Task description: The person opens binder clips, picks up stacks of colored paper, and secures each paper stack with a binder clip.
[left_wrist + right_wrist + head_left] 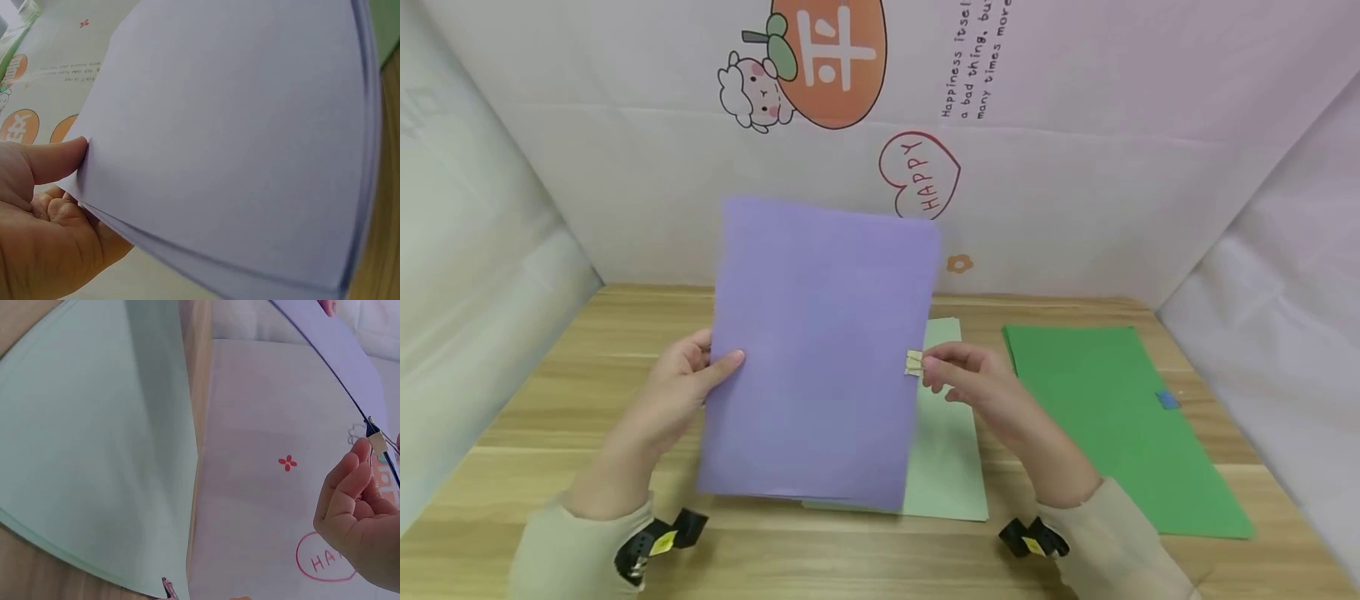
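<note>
Held up and slightly tilted over the table is a stack of purple paper (823, 350). The left hand (673, 387) grips its left edge, thumb on the front and fingers behind; loose sheet edges fan apart near that grip on the paper (237, 137) in the left wrist view. A pale yellow binder clip (913, 362) sits on the stack's right edge, about midway up. The right hand (981, 383) pinches the clip's wire handles between thumb and fingers. From the right wrist view, the clip (377, 442) straddles the paper's edge beside the right hand (356, 519).
Pale green paper (951, 450) lies on the wooden table (535, 417), partly hidden behind the purple stack. To the right lies a green paper stack (1120, 425) with a blue clip (1167, 400) on its right edge. A printed white cloth (1060, 208) stands behind the table.
</note>
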The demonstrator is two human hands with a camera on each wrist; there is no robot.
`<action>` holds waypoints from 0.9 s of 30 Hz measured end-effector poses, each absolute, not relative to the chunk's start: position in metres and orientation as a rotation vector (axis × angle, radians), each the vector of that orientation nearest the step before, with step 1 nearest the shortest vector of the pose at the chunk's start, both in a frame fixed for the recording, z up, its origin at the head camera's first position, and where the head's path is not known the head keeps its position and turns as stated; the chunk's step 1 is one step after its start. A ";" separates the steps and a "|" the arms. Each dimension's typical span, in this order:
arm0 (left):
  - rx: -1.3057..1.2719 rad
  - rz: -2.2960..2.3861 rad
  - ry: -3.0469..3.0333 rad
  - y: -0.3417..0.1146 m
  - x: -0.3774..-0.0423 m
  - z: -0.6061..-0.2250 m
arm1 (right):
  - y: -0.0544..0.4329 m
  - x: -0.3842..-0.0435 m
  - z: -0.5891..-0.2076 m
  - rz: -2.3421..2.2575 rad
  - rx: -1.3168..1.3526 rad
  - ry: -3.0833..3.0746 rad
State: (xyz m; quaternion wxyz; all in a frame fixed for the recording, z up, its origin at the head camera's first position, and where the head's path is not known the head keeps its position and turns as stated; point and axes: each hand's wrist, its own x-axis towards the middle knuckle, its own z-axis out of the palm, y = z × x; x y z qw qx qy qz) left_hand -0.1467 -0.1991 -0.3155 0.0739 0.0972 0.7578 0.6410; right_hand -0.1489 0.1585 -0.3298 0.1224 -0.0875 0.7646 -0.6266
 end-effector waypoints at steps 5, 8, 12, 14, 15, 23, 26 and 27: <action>0.312 1.829 2.357 -0.222 -0.149 -0.310 | 0.140 -0.160 -0.326 -1.712 -0.297 2.283; 0.287 1.779 2.407 -0.234 -0.151 -0.307 | 0.128 -0.169 -0.323 -1.672 -0.339 2.264; 0.242 1.748 2.428 -0.248 -0.157 -0.304 | 0.111 -0.183 -0.317 -1.635 -0.351 2.252; 0.232 1.743 2.427 -0.254 -0.159 -0.304 | 0.105 -0.190 -0.314 -1.619 -0.345 2.253; 0.227 1.742 2.424 -0.257 -0.160 -0.304 | 0.101 -0.193 -0.312 -1.609 -0.344 2.253; 0.197 1.739 2.434 -0.283 -0.165 -0.303 | 0.072 -0.212 -0.309 -1.622 -0.302 2.176; 0.184 1.671 2.462 -0.291 -0.166 -0.303 | 0.061 -0.216 -0.315 -1.618 -0.279 2.152; 0.177 1.637 2.476 -0.294 -0.166 -0.303 | 0.057 -0.218 -0.318 -1.614 -0.270 2.144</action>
